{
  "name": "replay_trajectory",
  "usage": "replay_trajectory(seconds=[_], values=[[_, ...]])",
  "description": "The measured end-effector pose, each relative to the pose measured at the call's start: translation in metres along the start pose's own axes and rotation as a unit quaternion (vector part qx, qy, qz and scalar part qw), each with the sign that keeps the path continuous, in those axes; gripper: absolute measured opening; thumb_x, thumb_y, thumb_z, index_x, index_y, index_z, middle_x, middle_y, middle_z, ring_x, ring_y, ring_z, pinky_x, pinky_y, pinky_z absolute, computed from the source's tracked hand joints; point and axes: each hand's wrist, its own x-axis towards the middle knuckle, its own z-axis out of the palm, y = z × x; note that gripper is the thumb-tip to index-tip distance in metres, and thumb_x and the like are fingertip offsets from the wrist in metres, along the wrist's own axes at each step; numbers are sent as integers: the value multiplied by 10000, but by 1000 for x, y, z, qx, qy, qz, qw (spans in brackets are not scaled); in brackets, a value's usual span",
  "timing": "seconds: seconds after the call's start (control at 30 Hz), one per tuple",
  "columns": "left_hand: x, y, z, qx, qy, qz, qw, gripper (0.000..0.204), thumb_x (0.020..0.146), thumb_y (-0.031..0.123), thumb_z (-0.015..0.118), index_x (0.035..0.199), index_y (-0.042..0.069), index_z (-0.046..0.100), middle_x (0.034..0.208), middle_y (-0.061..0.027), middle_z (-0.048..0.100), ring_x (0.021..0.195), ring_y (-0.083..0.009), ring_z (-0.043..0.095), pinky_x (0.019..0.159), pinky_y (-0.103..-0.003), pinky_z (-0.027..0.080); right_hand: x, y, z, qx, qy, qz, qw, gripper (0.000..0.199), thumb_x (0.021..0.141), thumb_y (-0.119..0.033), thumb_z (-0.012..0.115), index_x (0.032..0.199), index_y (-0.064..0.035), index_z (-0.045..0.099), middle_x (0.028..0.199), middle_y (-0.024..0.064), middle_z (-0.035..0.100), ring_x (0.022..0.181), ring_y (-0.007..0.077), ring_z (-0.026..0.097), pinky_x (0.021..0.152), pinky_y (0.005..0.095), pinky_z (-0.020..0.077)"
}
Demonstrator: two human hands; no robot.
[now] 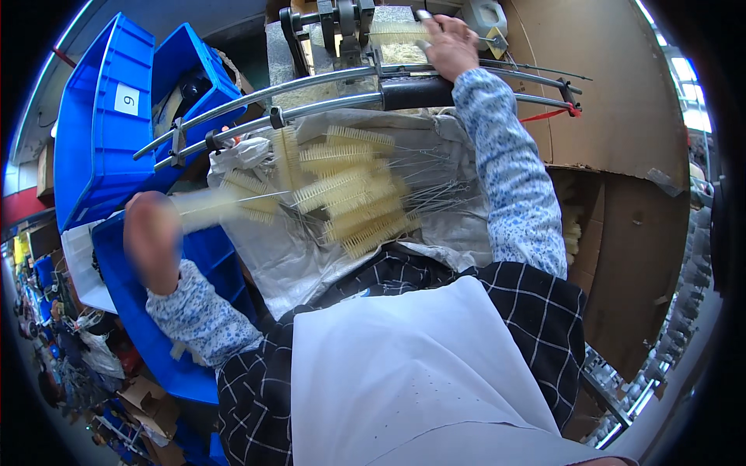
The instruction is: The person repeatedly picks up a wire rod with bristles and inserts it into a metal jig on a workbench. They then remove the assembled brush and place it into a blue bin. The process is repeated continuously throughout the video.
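Note:
My left hand (154, 233), smeared by motion, is closed on a wire-handled brush (208, 206) with cream bristles. The bristles lie by the hand, and the thin wire points right toward a heap of similar brushes (353, 186) on a white plastic sheet (268, 264) across my lap. Up at the machine (348, 35), my right hand (453, 50) is over the right end of another cream brush (395, 33) set sideways there. Its thumb and forefinger are spread, with pale coverings on their tips. The palm side of that hand is hidden.
Two curved metal rails (326, 81) with a black padded sleeve (418, 92) cross in front of the machine. Blue bins (105, 116) stand at the left, and another blue bin (148, 334) lies below my left hand. Cardboard (598, 101) walls the right side.

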Motion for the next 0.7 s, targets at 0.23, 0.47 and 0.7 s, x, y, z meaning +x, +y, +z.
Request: replay_trajectory(seconds=[0.23, 0.47, 0.7], values=[[-5, -10, -23, -232, 159, 61, 958, 333, 680, 75, 476, 1006, 19, 432, 931, -82, 421, 867, -165, 436, 801, -299, 379, -25, 24, 4, 119, 19, 102, 987, 362, 756, -271, 578, 1099, -156, 557, 1039, 43, 576, 972, 232, 513, 841, 410, 350], [-2, 5, -8, -287, 213, 78, 931, 347, 687, 81, 481, 1025, 22, 422, 896, -80, 403, 837, -174, 431, 787, -313, 378, -17, -7, 7, 137, 56, 63, 987, 278, 743, -194, 565, 1007, -110, 594, 976, 62, 595, 911, 241, 557, 785, 401, 411], [-7, 5, -14, -290, 192, 91, 933, 343, 692, 87, 480, 1023, 23, 419, 863, -68, 391, 785, -163, 416, 745, -293, 379, -7, -72, -5, 142, 8, 79, 987, 216, 745, -184, 561, 927, -74, 601, 911, 78, 600, 887, 237, 563, 782, 401, 415]])
